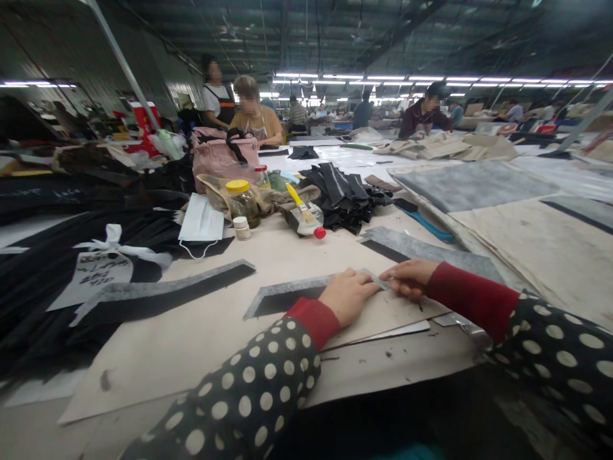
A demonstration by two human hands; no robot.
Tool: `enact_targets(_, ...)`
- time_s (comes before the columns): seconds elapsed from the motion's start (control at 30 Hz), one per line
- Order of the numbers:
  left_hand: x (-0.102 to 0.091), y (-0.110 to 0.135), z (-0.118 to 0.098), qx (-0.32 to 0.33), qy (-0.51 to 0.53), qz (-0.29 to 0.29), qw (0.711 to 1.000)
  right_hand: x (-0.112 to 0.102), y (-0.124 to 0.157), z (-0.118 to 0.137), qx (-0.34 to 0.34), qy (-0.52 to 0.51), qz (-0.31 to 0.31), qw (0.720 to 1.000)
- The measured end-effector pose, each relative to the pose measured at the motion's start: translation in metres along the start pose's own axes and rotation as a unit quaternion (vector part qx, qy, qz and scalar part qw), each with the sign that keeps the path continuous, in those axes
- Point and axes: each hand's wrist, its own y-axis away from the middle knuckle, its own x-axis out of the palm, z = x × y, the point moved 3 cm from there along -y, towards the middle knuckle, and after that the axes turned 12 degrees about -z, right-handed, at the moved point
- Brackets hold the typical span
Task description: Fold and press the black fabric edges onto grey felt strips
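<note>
A black fabric strip with a grey edging [282, 299] lies on the beige board [191, 345] in front of me. My left hand [348, 296] rests flat on the strip's right part, its fingers stretched toward the right end. At that end my right hand [409, 278] has its thumb and fingers pinched together on the grey edging. The hands cover part of the strip. To the left lies a similar black and grey strip [177, 291]. Just beyond my right hand are more grey-edged pieces [431, 246].
Behind the strip stand a yellow-lidded jar [244, 203], a small white bottle [242, 228], a plastic container [306, 220] with a yellow brush [301, 201] on it, and a pile of black pieces [340, 191]. A face mask [202, 217] and tagged black fabric [43, 300] lie left. Co-workers sit beyond.
</note>
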Motion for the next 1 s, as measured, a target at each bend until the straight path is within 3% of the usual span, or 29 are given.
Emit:
enact_targets(0.17, -0.001, 0.000, 0.000, -0.002, -0.002, 0.015, 1.000, 0.003, -0.002, -0.004, 0.009, -0.007, 0.020, 1.000)
enact_targets(0.23, -0.002, 0.000, 0.000, -0.002, -0.003, 0.018, 1.000, 0.005, -0.003, -0.004, -0.014, 0.043, 0.015, 0.999)
enact_targets(0.33, -0.003, 0.000, -0.001, -0.005, -0.009, 0.025, 1.000, 0.005, -0.005, -0.003, -0.080, 0.144, -0.043, 0.985)
enact_targets(0.43, -0.003, 0.000, -0.002, -0.008, -0.015, 0.035, 0.999, 0.003, -0.006, -0.003, -0.159, 0.215, -0.097, 0.959)
enact_targets(0.57, -0.002, -0.001, -0.001, -0.011, -0.006, 0.024, 1.000, 0.003, -0.005, -0.004, -0.239, 0.289, -0.126, 0.918)
enact_targets(0.73, 0.000, -0.001, 0.000, -0.012, 0.004, 0.015, 1.000, 0.011, 0.002, -0.001, -0.281, 0.364, -0.155, 0.874)
enact_targets(0.87, 0.000, -0.002, 0.000, -0.032, 0.004, 0.012, 0.999, 0.018, 0.011, 0.002, -0.325, 0.432, -0.203, 0.816)
enact_targets(1.0, 0.000, -0.003, -0.001, -0.039, 0.000, 0.020, 0.999, 0.023, 0.018, 0.000, -0.359, 0.462, -0.220, 0.780)
